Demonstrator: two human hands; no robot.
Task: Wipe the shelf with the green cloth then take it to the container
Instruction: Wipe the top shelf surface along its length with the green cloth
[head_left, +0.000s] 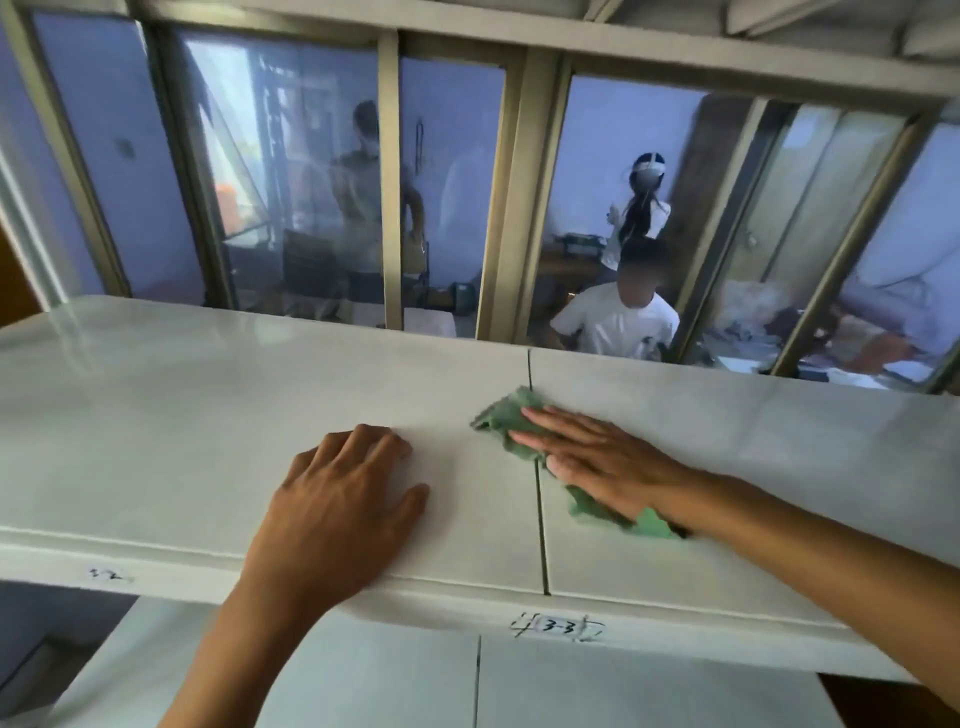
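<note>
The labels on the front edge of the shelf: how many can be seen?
2. One label is on the shelf edge at the left; another label is below the seam, near the middle. Arms may hide more.

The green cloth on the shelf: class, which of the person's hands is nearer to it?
Right. The right hand lies flat on the green cloth, pressing it to the shelf. The left hand rests on bare shelf to the cloth's left, not touching it.
</note>
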